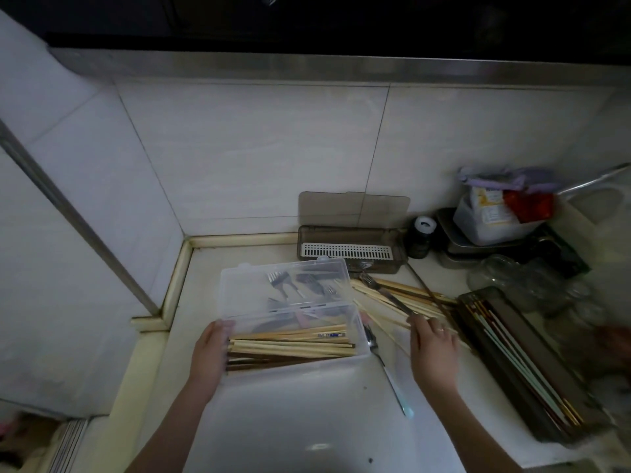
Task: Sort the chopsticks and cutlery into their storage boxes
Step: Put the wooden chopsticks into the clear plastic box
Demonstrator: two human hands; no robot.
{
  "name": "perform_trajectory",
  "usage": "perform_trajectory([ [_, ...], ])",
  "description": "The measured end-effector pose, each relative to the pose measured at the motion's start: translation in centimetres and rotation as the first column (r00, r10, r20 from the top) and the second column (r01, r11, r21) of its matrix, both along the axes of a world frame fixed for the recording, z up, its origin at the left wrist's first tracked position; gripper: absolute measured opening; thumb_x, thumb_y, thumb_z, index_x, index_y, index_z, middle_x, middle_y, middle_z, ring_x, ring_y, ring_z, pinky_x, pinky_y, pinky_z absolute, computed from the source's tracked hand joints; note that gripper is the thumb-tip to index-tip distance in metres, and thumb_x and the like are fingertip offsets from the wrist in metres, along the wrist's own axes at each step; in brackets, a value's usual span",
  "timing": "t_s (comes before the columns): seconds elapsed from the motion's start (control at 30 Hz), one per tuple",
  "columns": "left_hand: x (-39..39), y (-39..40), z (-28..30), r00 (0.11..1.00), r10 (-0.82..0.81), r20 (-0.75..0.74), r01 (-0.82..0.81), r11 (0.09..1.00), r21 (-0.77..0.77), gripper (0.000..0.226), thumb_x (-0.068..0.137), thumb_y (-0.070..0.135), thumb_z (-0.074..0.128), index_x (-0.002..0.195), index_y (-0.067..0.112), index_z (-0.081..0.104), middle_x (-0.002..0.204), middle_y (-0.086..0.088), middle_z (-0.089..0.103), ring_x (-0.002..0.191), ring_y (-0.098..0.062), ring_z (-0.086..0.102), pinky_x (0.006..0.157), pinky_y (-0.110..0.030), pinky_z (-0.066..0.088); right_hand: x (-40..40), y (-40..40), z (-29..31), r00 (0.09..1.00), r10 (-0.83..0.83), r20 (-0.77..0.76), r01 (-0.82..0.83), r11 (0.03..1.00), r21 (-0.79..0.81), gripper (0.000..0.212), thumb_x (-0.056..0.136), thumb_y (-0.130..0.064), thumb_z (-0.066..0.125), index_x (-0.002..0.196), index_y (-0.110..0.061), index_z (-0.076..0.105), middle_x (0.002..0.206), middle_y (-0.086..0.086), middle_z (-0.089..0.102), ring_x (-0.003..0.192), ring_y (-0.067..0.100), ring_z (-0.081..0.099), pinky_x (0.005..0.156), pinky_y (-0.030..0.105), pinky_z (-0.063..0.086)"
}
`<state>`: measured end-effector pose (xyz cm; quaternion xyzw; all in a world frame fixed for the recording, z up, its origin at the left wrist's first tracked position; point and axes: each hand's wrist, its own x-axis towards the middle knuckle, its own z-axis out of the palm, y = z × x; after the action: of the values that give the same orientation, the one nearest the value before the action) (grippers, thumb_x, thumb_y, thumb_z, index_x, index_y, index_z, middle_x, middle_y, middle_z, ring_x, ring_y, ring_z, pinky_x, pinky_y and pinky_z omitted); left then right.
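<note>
A clear plastic storage box (pixel 239 285) sits open on the counter, its lid raised at the back. Wooden chopsticks (pixel 290 346) lie in its front part, and forks (pixel 283 283) show through the lid. My left hand (pixel 210 353) holds the box's left end. My right hand (pixel 432 346) pinches the handle of a metal fork (pixel 382 293) above a loose pile of wooden chopsticks (pixel 386 302). A spoon with a pale blue handle (pixel 389 373) lies between the box and my right hand. A brown box (pixel 512 380) to the right holds several long chopsticks.
A second brown box (pixel 351 247) with a white slotted tray stands open against the tiled wall. A small dark jar (pixel 421 237), a metal tray with packets (pixel 491 227) and glass jars (pixel 526 278) crowd the back right. The counter's raised edge runs along the left.
</note>
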<state>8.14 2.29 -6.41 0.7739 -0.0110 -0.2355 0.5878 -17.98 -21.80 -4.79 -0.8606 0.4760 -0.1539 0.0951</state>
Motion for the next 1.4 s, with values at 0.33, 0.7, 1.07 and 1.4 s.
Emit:
perform_trajectory([
  [0.33,0.1,0.4,-0.1,1.0,0.0,-0.017,0.0,1.0,-0.003,0.018,0.092,0.026,0.052,0.085,0.021,0.068,0.082,-0.005,0.066,0.077,-0.026,0.061,0.07,-0.034,0.044,-0.4,3.7,-1.7,0.911,-0.413,0.009,0.411,0.909,0.075,0.036,0.099,-0.038,0.028,0.106,-0.018,0.057,0.102,0.014,0.059,0.096,0.032,0.05,0.081,0.04,0.035],
  [0.7,0.1,0.2,-0.2,1.0,0.01,-0.022,-0.01,1.0,0.007,0.025,0.095,0.031,0.044,0.09,0.023,0.067,0.094,-0.007,0.067,0.086,-0.028,0.061,0.074,-0.036,0.044,2.5,5.7,-0.1,0.977,0.123,0.175,-0.089,0.978,-0.19,0.033,0.082,-0.018,0.039,0.096,-0.025,0.067,0.088,0.005,0.06,0.077,0.029,0.054,0.066,0.032,0.034],
  [1.07,-0.3,0.2,0.4,1.0,-0.012,0.006,0.012,1.0,-0.027,0.025,0.097,0.026,0.045,0.084,0.025,0.066,0.087,-0.002,0.067,0.085,-0.026,0.061,0.081,-0.039,0.045,7.0,6.2,1.4,0.843,0.43,0.324,-0.446,0.894,-0.026,0.055,0.07,0.008,0.046,0.11,-0.022,0.068,0.106,0.004,0.067,0.098,0.024,0.061,0.09,0.037,0.048],
  [1.4,-0.6,-0.1,1.1,1.0,-0.003,0.019,0.003,1.0,0.012,0.027,0.099,0.031,0.042,0.083,0.028,0.063,0.08,-0.004,0.065,0.072,-0.021,0.059,0.064,-0.029,0.044,3.3,-2.3,-2.1,0.986,0.02,-0.164,0.047,0.917,0.395,0.018,0.09,-0.026,0.058,0.107,-0.021,0.052,0.115,0.004,0.056,0.11,0.023,0.049,0.092,0.041,0.047],
])
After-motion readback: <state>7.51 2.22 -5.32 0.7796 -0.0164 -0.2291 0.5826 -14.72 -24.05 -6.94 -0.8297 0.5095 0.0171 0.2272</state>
